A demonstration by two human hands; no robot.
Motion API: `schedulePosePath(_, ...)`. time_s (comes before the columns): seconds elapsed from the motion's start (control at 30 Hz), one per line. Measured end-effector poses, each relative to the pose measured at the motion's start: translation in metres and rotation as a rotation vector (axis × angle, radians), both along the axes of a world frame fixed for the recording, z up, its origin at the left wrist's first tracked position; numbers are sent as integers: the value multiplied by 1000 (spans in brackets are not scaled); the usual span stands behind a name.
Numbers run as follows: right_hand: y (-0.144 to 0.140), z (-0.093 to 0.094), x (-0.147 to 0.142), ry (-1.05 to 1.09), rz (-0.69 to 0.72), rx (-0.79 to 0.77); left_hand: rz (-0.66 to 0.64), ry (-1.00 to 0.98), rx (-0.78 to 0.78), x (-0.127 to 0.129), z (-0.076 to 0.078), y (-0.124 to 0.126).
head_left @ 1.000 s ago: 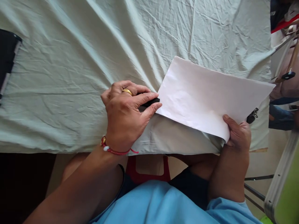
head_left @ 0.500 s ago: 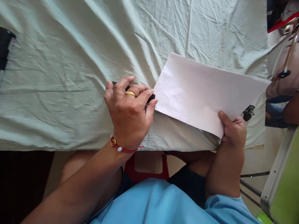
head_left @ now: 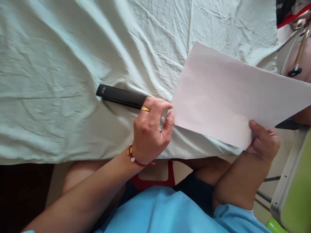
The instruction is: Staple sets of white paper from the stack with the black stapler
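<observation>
A sheaf of white paper (head_left: pixel 213 94), possibly several sheets, is tilted over the right part of the cloth. My right hand (head_left: pixel 263 140) grips its near right corner, thumb on top and the other fingers underneath. At the paper's left edge is my left hand (head_left: pixel 153 129), wearing a gold ring and a red bracelet. Its thumb and index finger are apart by a small gap, with the tips close to the paper edge; the other fingers are curled. A long black stapler (head_left: pixel 121 95) lies on the cloth, its right end hidden behind my left hand.
A pale green, wrinkled cloth (head_left: pixel 60 64) covers the table. A green panel with a metal rim (head_left: pixel 291 181) stands to the right, beside metal legs. Another person's bare skin and a red and black item (head_left: pixel 289 13) show at the far right. Under the table edge is a red stool (head_left: pixel 171 174).
My left hand has let go of the stapler and moved right to the paper's edge. My right hand has carried the paper rightward; the black binder clip seen beside it is now out of sight.
</observation>
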State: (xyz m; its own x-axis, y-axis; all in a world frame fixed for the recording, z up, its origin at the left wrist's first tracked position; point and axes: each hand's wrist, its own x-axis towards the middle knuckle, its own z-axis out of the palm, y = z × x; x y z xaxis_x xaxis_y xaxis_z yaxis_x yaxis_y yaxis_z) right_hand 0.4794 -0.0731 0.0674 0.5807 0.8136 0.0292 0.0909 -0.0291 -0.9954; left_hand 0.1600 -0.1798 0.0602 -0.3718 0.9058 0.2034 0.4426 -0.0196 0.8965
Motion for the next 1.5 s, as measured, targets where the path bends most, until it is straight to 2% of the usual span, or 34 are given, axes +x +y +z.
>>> schedulePosePath(0.07,0,3,4,-8,-31,12,49,-62,-25,1,-1,1)
schedulePosePath(0.13,0,4,7,-20,-53,25,56,-179,-116,0,0,2)
schedulePosePath(0.27,-1,2,6,-30,-60,13,-29,-541,-347,1,7,5)
schedulePosePath(0.37,0,-1,2,-18,-18,-9,-83,-750,-417,1,10,7)
schedulePosePath(0.43,1,-4,0,-12,35,-35,-64,-736,-424,-2,11,8)
schedulePosePath(0.5,2,-8,-2,-13,87,-47,-13,-633,-428,-5,11,7)
schedulePosePath(0.6,3,-12,-4,-6,110,-17,17,-557,-425,-8,12,7)
schedulePosePath(0.8,6,-15,-6,26,118,18,-90,-703,-480,-10,19,9)
schedulePosePath(1.0,9,-15,-13,30,125,20,-29,-683,-432,-11,11,7)
schedulePosePath(1.17,10,-15,-15,43,115,18,-101,-815,-433,-12,13,8)
schedulePosePath(1.33,10,-15,-16,31,116,17,-32,-797,-444,-12,11,8)
schedulePosePath(1.5,10,-13,-15,8,127,-1,29,-912,-264,-6,0,12)
